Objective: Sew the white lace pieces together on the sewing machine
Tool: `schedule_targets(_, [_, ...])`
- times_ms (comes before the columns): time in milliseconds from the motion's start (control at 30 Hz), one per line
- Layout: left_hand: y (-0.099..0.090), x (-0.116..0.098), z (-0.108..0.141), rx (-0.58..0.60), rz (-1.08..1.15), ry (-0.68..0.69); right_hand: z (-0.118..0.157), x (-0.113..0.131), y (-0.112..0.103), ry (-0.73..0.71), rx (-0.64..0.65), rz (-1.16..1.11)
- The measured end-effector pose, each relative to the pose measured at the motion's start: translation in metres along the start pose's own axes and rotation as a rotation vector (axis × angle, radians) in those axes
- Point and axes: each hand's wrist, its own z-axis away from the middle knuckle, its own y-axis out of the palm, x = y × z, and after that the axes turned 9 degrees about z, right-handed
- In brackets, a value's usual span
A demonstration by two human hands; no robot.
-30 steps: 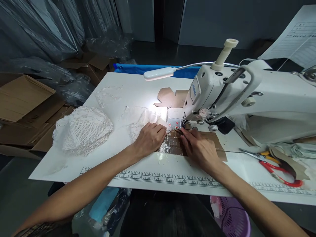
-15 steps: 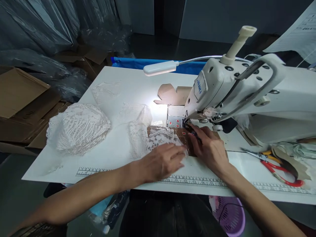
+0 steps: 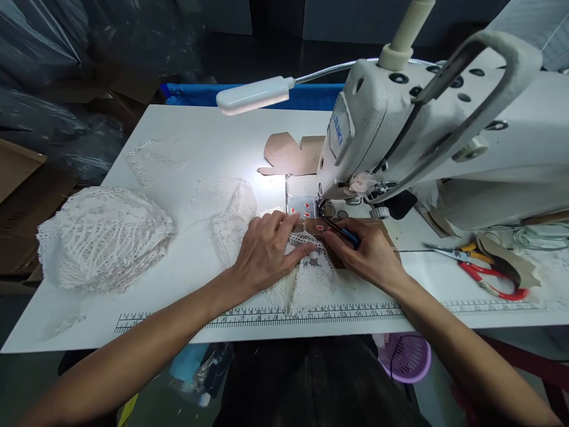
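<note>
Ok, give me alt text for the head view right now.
A person's left hand rests on white lace at a sewing machine; the right hand holds a slim dark tool near its presser foot. A lace pile lies to the left.

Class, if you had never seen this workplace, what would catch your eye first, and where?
A big white sewing machine fills the right of the view, with a slim lamp reaching left over the table. In front of it, the left hand rests on a lace piece while the right hand holds a dark, slender tool. At the table's left lies a rounded lace heap.
</note>
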Motion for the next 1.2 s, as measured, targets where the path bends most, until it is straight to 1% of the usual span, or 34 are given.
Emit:
schedule_targets(67, [0.001, 0.0, 0.0, 0.073, -0.036, 0.004, 0.001, 0.0, 0.0, 0.008, 0.038, -0.044])
schedule_targets(133, [-0.001, 0.0, 0.001, 0.111, 0.006, 0.036, 0.004, -0.004, -0.001, 0.029, 0.084, -0.066])
schedule_targets(200, [-0.006, -0.002, 0.001, 0.103, 0.138, 0.05, 0.007, -0.01, 0.0, 0.061, 0.107, -0.085])
schedule_targets(267, [-0.01, -0.006, 0.002, 0.077, 0.324, 0.014, 0.01, -0.015, 0.002, 0.09, 0.129, -0.138])
schedule_targets(367, [-0.013, -0.012, 0.002, 0.097, 0.566, -0.168, 0.011, -0.015, 0.007, 0.087, 0.191, -0.268])
schedule_targets(433, [-0.014, -0.014, 0.002, 0.1, 0.669, -0.32, 0.011, -0.011, 0.01, 0.064, 0.215, -0.337])
schedule_targets(500, [-0.015, -0.014, 0.002, 0.082, 0.78, -0.444, 0.01, -0.006, 0.011, 0.049, 0.228, -0.378])
schedule_targets(567, [-0.016, -0.014, 0.001, 0.076, 0.916, -0.533, 0.01, -0.003, 0.01, 0.052, 0.22, -0.405])
schedule_targets(667, [-0.018, -0.014, 0.0, 0.092, 1.064, -0.586, 0.014, -0.002, 0.008, 0.082, 0.199, -0.422])
schedule_targets(733, [-0.019, -0.014, -0.001, 0.095, 1.08, -0.591, 0.018, -0.001, 0.008, 0.092, 0.196, -0.409])
schedule_targets(867, [-0.019, -0.013, -0.002, 0.085, 1.057, -0.587, 0.022, 0.003, 0.008, 0.066, 0.222, -0.331])
schedule_targets(933, [-0.02, -0.013, -0.002, 0.08, 1.063, -0.595, 0.021, 0.005, 0.009, 0.047, 0.238, -0.291])
schedule_targets(1033, [-0.022, -0.012, -0.003, 0.102, 1.069, -0.625, 0.018, 0.009, 0.011, 0.025, 0.254, -0.27])
schedule_targets(1200, [-0.024, -0.013, -0.003, 0.112, 1.109, -0.658, 0.013, 0.017, 0.017, -0.026, 0.225, -0.269])
